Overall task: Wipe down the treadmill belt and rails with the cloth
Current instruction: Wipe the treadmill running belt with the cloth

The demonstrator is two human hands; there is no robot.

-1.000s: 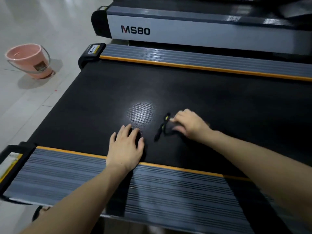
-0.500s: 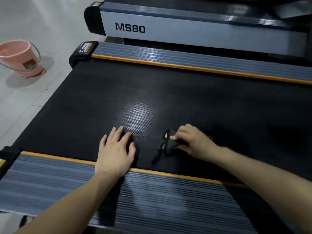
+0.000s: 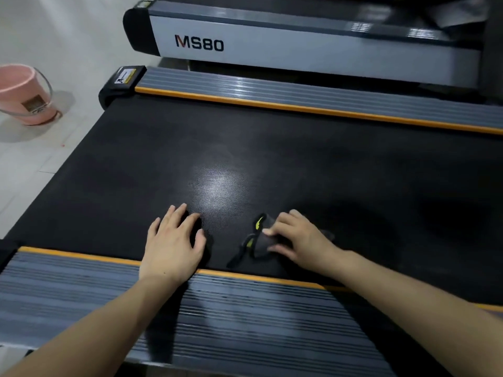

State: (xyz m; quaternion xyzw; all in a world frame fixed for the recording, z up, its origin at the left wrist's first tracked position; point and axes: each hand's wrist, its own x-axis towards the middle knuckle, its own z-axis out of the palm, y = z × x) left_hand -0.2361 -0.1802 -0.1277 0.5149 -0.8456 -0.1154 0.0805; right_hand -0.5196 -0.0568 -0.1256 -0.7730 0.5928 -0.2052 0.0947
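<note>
Cloth (image 3: 260, 242), dark with yellow-green marks, lies bunched on the treadmill belt (image 3: 299, 164) just past the near rail (image 3: 81, 289), its long axis running seven to one o'clock. The right hand (image 3: 298, 239) pinches it, the cloth at nine o'clock of the palm. The left hand (image 3: 172, 242) rests flat, fingers spread, beside it. Far rail (image 3: 299, 97) at twelve.

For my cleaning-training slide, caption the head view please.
Right hand presses dark cloth on treadmill belt; left hand braces flat.
</note>
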